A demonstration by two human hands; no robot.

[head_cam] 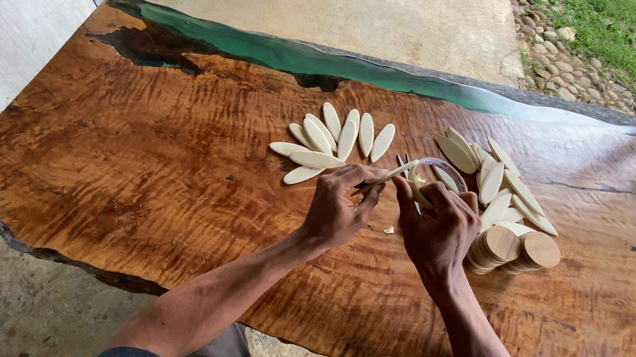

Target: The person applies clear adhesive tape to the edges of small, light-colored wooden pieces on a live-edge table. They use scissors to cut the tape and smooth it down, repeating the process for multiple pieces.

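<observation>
Outdoors on a concrete patio, with gravel and grass beyond, a broad live-edge wood table point(137, 175) with a green resin strip along its far edge fills my view. On it I see two groups of pale oval wooden pieces: a fan point(333, 142) on the left, a looser heap point(502, 186) on the right, and beside the heap two stacks of round wooden discs point(515, 250). My left hand point(338, 208) is closed around one oval piece point(395, 174), pinching it at an angle just above the table. My right hand point(443, 227) is curled shut on a small tool or stick point(420, 195); I cannot tell which, as the fingers hide most of it. A small clear dish point(445, 168) sits just behind both hands, and a tiny chip point(389, 229) lies below them. To work the piece well, I judge the left grip should stay firm near its end and the right strokes short, light and away from the fingers.
</observation>
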